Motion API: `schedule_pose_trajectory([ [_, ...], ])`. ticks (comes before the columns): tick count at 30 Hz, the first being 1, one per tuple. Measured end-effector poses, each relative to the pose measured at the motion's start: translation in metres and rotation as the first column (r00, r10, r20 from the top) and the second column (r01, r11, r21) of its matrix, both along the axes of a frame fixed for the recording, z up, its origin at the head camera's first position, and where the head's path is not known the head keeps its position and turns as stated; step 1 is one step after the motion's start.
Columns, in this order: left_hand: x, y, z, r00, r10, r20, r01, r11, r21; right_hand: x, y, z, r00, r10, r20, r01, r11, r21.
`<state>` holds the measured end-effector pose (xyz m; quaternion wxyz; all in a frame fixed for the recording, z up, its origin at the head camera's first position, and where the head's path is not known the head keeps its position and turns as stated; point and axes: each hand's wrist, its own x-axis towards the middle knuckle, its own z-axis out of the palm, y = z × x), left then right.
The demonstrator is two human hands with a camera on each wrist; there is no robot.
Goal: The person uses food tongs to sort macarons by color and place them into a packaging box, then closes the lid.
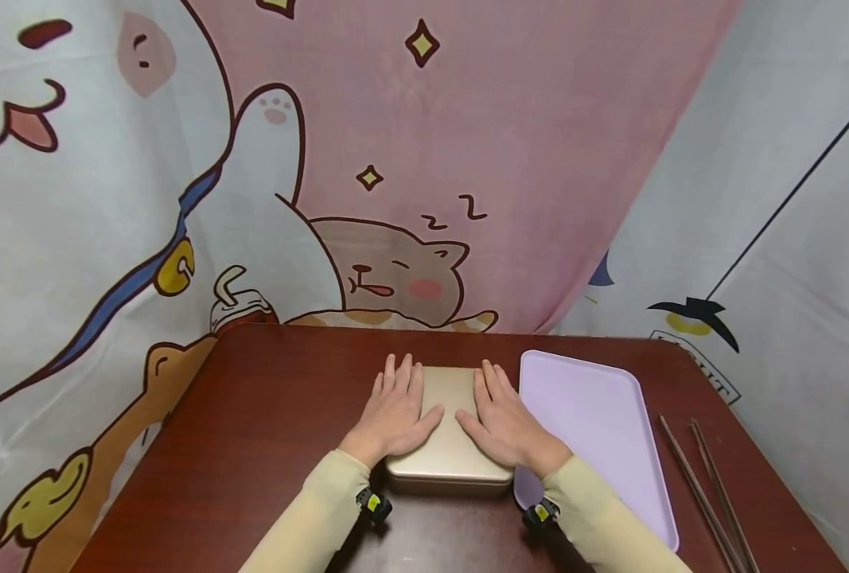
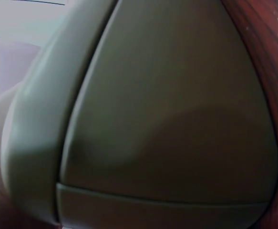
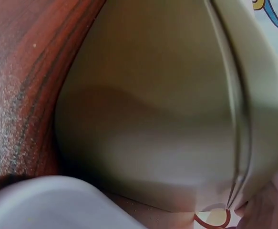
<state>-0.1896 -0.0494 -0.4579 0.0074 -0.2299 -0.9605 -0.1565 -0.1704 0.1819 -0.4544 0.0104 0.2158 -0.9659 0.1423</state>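
Observation:
A gold metal box (image 1: 447, 460) with a closed lid lies flat on the table, its corners rounded. On the left side of its lid rests my left hand (image 1: 395, 412), fingers straight and pointing away from me, thumb turned inward. My right hand (image 1: 501, 419) lies the same way along the lid's right side. The two thumbs face each other across the lid's middle. In the left wrist view the box's side (image 2: 172, 105) fills most of the picture, with the lid seam running along it. The right wrist view shows the box's side (image 3: 148, 95) and its seam up close.
A lilac tray (image 1: 596, 430) lies just right of the box, partly under my right forearm. Farther right is a pair of metal tongs (image 1: 710, 485). The dark red wooden table (image 1: 274, 414) ends at a cartoon-printed cloth (image 1: 524, 159) behind.

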Motion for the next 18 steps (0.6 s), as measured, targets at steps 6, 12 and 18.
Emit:
schedule_pose_trajectory([
  [6, -0.003, -0.001, 0.007, 1.000, -0.007, 0.016, 0.007, 1.000, -0.014, -0.004, 0.002, 0.006, 0.999, -0.022, 0.042, 0.022, 1.000, -0.013],
  [12, 0.007, -0.003, 0.015, 1.000, -0.002, -0.004, 0.002, 1.000, 0.018, 0.007, 0.001, 0.018, 1.000, -0.019, -0.023, 0.018, 0.999, -0.041],
  [18, 0.036, -0.005, 0.010, 0.997, -0.058, -0.045, 0.058, 0.998, -0.010, 0.035, -0.006, 0.016, 0.991, 0.036, -0.130, -0.039, 0.999, -0.017],
])
